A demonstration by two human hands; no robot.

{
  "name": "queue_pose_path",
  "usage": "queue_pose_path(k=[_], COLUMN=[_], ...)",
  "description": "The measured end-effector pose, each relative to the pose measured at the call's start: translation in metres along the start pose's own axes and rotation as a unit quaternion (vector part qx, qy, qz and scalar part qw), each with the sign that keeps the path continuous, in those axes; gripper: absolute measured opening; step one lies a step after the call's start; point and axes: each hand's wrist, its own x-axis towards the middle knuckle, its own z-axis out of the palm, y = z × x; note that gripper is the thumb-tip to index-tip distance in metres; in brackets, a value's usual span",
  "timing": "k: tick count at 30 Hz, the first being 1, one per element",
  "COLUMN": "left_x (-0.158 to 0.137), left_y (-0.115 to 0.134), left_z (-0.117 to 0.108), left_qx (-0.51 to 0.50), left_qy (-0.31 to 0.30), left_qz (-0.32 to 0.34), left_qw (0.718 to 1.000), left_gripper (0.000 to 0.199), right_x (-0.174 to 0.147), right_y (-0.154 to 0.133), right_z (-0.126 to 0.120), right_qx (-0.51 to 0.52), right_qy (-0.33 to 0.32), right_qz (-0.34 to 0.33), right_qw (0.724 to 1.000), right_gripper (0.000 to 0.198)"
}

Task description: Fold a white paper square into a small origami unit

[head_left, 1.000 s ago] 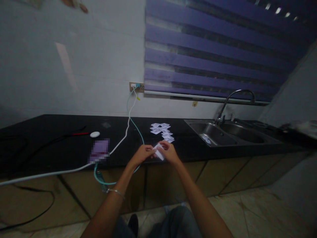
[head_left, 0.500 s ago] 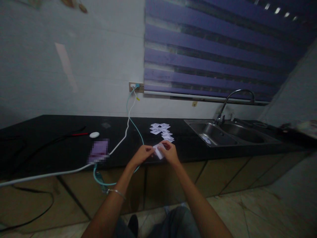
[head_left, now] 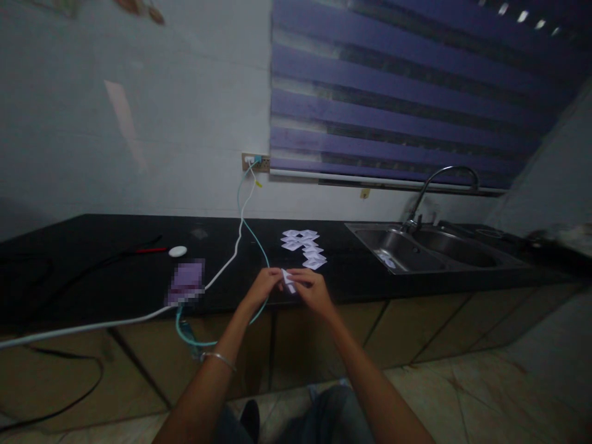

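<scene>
A small piece of folded white paper (head_left: 288, 282) is held between my two hands above the front edge of the black countertop (head_left: 129, 290). On its left side my left hand (head_left: 264, 285) pinches it. My right hand (head_left: 314, 288) grips the other side, with fingers bent over the paper and hiding part of it. Just beyond my hands lies a group of folded white paper pieces (head_left: 300, 239), set side by side on the counter. A silvery bracelet (head_left: 221, 359) circles my left wrist.
A double steel sink (head_left: 402, 271) with a curved tap (head_left: 423, 191) is at the right. To the left are a pixelated purple item (head_left: 185, 280), a white round object (head_left: 177, 251) and a red stick-like object (head_left: 152, 250). White and teal cables (head_left: 235, 246) run from the wall socket (head_left: 256, 161).
The paper in my hands has been folded narrower. My right hand has come lower and its fingers now reach left across the sheet; the pieces on the counter stay put.
</scene>
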Motion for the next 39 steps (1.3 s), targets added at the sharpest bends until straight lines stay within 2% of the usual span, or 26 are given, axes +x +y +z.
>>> queue_pose_path(k=[9,14,18,25,29,35,39], left_x=[-0.003,-0.004,-0.003,-0.002,-0.002,0.000,0.000], left_y=[0.005,0.004,0.000,-0.009,-0.010,-0.012,-0.017], left_z=[-0.002,-0.001,0.000,-0.001,0.002,0.006,0.008], left_qx=[-0.003,-0.008,0.028,0.069,0.110,0.239,0.257], left_qy=[-0.019,-0.015,0.008,0.022,0.064,0.096,0.081], left_qz=[0.024,0.012,-0.016,0.006,0.014,0.015,0.037], left_qw=[1.000,1.000,0.999,0.997,0.992,0.966,0.962], left_gripper=[0.033,0.041,0.049,0.042,0.037,0.033,0.036], right_x=[0.000,0.000,0.000,-0.001,-0.002,0.002,0.010], right_y=[-0.002,-0.003,-0.004,-0.008,-0.011,-0.009,0.002], right_z=[0.000,-0.001,-0.002,-0.002,-0.001,-0.003,-0.004], right_qx=[-0.053,-0.064,-0.069,-0.088,-0.090,-0.010,0.085], right_qy=[-0.022,-0.026,-0.036,-0.056,-0.072,-0.091,-0.065], right_qz=[-0.009,-0.015,-0.021,-0.030,-0.028,0.016,0.101], right_qw=[0.998,0.997,0.997,0.994,0.993,0.996,0.989], right_gripper=[0.021,0.021,0.021,0.022,0.025,0.022,0.030])
